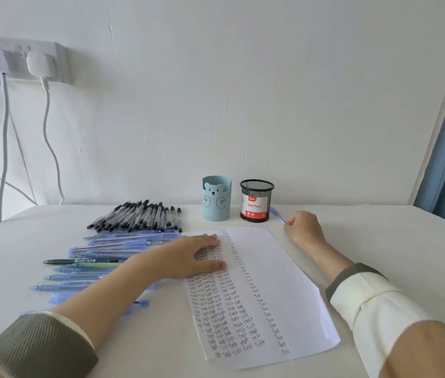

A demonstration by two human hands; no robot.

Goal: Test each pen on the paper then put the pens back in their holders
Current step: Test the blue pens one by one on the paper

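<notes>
– Sleeves are met first: a left sleeve (38, 342) off the near left corner of the paper (284, 282), and a right sleeve (374, 304) off its right edge. What is being done by each hand?

– The paper is pinned by the left hand (191, 255), which is laid flat with straight fingers on the upper part of the written columns. The right hand (304, 225) is curled round a blue pen (277, 214), just beyond the paper's far right corner and off the sheet. The pen is blurred, so its tip cannot be made out.

– Which step is that taken to be?

– A return, it is judged. The pen is held just beside the black mesh holder (256, 201), which stands past the paper's far edge. The bear cup (216, 199) is set just to the left of it. Nothing is seen sticking out of either.

– How is it best done?

– The pen should be raised above the mesh rim and lowered end first, not dropped from a height. The holder looks light and could be tipped if its rim is knocked. Which holder is meant for blue pens cannot be told.

– What is left?

– Much, it seems. Black pens (139, 214) are heaped off the paper's far left corner. Blue pens (112, 249) are spread along its left edge, with a green pen (79, 261) among them, all on the table (393, 241).
</notes>
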